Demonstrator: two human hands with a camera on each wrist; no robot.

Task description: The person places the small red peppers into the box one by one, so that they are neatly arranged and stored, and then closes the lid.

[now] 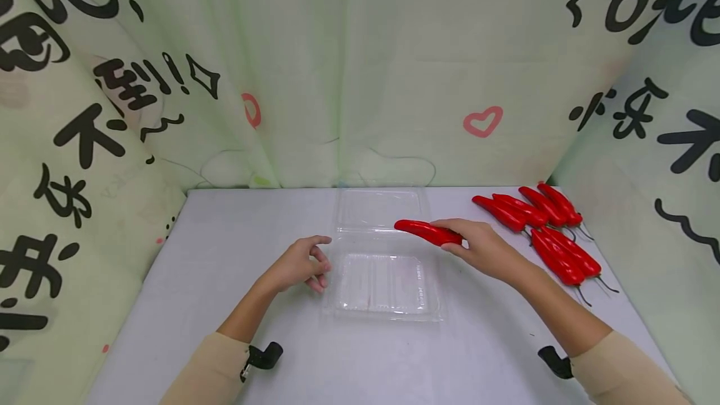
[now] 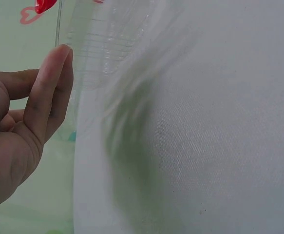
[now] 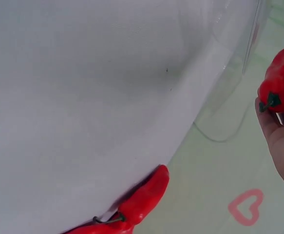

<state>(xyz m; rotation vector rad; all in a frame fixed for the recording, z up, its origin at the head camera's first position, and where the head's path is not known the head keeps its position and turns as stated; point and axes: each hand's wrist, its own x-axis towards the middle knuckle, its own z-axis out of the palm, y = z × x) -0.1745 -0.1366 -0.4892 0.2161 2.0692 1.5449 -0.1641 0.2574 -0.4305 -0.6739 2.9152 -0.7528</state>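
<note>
A pale green cloth printed with black lettering and red hearts point(image 1: 405, 49) hangs behind and at both sides of a white-covered bench point(image 1: 478, 355). The glossy red, elongated pepper with a green stem end point(image 1: 422, 230) is in the grip of the right hand point(image 1: 484, 247), which pinches it near the stem end between thumb and fingers; most of its length projects leftward beyond the fingertips. In the head view it appears over the right part of the fold of a clear, rectangular plastic box point(image 1: 377, 283), whose lid point(image 1: 382, 208) is folded back on the far side. The pepper's long axis runs mostly left to right, with the tapered tip pointing left and slightly away; in the right wrist view, the stem end faces the camera and the tip points upward.

The left hand point(image 1: 304, 264) is just beside the box's left edge, its grip holding nothing visible, fingers loosely bent; whether they touch the plastic I cannot tell. More glossy red peppers with thin stems point(image 1: 557, 258) lie grouped on the bench's far right, apart from the right hand. Both arms wear beige sleeves point(image 1: 208, 367).
</note>
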